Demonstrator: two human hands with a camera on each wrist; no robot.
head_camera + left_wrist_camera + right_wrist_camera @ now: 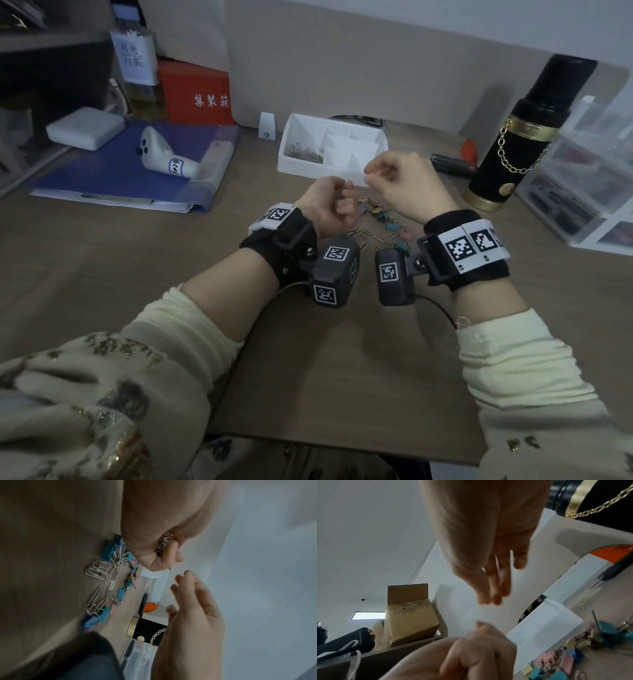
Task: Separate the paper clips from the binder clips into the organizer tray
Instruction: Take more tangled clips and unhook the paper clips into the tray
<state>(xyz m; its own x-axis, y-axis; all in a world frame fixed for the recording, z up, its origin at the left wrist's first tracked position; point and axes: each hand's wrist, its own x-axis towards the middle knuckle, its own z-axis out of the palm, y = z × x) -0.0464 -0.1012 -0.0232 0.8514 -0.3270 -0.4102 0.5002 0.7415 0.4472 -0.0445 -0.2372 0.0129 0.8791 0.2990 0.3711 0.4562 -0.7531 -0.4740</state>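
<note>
**Gathering paper clips before the drop**

Head view: silver wire paper clips (363, 236) and coloured binder clips (387, 219) lie mixed on the brown table (137, 267), at 6 o'clock from the white plastic organizer tray (301, 164), likely for short carries.

Left wrist view: left hand (154, 545) is fisted round a bunch of paper clips, seemingly collecting several per trip.

Right wrist view: right hand (489, 566) pinches one paper clip, fingers together.

Blue, pink and yellow binder clips (563, 669), silver paper clips (97, 570), white organizer tray (291, 164).
</note>
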